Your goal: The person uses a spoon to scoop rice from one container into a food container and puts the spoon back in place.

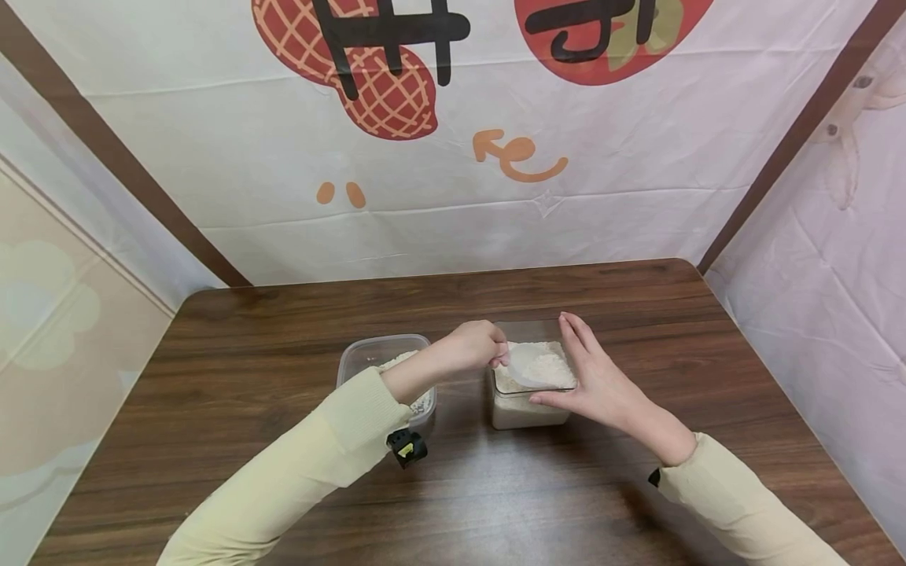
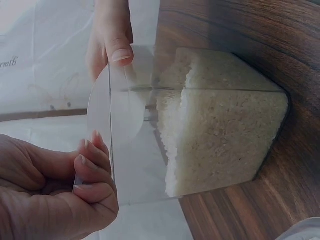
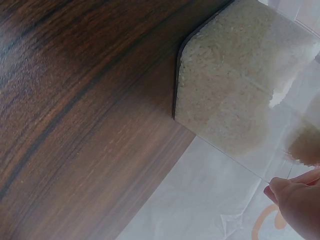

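My left hand (image 1: 473,346) is at the left rim of a clear square container (image 1: 531,413). Its curled fingers hold the short handle of a translucent white scoop (image 2: 100,107), whose rounded bowl lies inside the container's upper part. White rice (image 2: 225,135) fills the lower part of the container, heaped unevenly. In the right wrist view some rice (image 3: 306,145) shows in the scoop. My right hand (image 1: 602,381) grips the container from the right, thumb at the near side and fingers toward the far side. The scoop handle is mostly hidden by the left fingers.
Left of the container stands a low translucent plastic box (image 1: 385,339) with white grains in it, partly covered by my left forearm. Both stand on a dark wood table (image 1: 453,503). A printed white cloth (image 1: 453,236) hangs behind the far edge.
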Demonstrator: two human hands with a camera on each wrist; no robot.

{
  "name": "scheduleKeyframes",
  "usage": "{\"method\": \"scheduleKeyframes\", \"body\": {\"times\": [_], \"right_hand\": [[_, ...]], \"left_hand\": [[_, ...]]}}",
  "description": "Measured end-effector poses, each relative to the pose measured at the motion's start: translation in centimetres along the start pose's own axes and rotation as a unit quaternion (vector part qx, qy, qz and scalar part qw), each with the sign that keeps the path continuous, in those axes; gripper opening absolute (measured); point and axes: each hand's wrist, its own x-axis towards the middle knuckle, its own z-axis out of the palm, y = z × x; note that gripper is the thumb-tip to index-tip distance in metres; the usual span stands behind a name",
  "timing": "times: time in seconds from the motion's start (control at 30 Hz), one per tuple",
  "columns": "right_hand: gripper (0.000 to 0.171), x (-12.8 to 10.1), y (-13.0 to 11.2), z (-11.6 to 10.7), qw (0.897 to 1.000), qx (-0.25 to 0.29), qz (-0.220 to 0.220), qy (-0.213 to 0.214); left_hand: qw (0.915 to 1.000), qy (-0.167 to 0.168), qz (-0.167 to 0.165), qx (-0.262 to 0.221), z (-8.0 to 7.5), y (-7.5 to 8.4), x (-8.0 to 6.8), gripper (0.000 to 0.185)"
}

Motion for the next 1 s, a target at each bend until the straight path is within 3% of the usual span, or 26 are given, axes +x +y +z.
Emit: {"method": "scheduleKeyframes", "body": {"times": [0.27,0.6,1.0], "right_hand": [[0.114,-0.1,0.0,0.0,1.0,-0.001,0.005,-0.004],[0.115,0.0,0.0,0.0,1.0,-0.004,0.016,-0.01],[0.114,0.0,0.1,0.0,1.0,-0.003,0.016,-0.009]], "left_hand": [[0.9997,0.015,0.005,-0.017,0.3,-0.5,-0.3,0.021],[0.9968,0.009,-0.005,-0.079,0.3,-1.3,-0.3,0.019],[0.9946,0.025,-0.006,-0.101,0.4,-1.8,-0.5,0.019]]}}
